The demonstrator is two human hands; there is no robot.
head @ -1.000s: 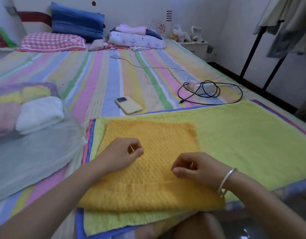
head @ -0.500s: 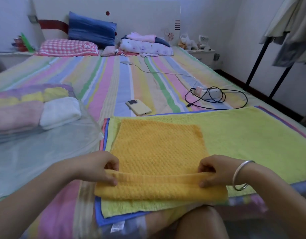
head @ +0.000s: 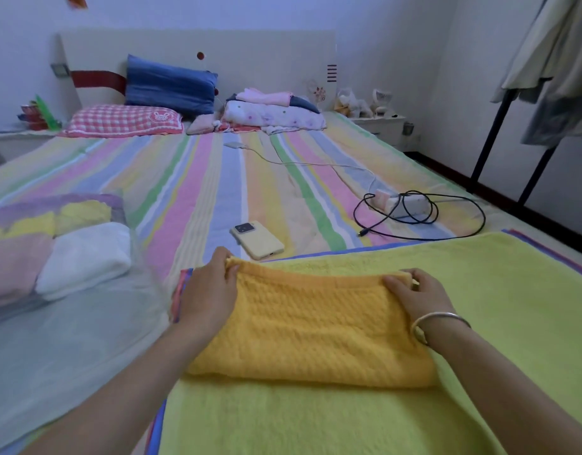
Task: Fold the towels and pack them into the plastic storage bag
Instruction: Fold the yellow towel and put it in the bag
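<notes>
Your left hand [head: 207, 292] and right hand [head: 414, 294] each pinch a far corner of the orange towel [head: 312, 326], thumb and fingers clenched on the doubled edge at both ends. The towel lies folded over on itself, its waffle texture up, resting on a yellow-green towel [head: 499, 323] spread flat across the near end of the bed [head: 217, 178]. A silver bangle [head: 437, 325] sits on your right wrist.

To your left, the plastic storage bag [head: 63, 326] lies on the striped bedspread, its translucent near part flat and slack. Inside its far end sit folded towels: a white one [head: 86, 257], a pink one [head: 14, 267] beside it, and yellow ones [head: 53, 218] behind (a purple layer shows at the back, too hazy to name).

Just beyond the orange towel lies a phone [head: 257, 239] in a pale yellow case, camera side up. Further right, a black cable [head: 447, 236] loops around a white power strip [head: 409, 205].
</notes>
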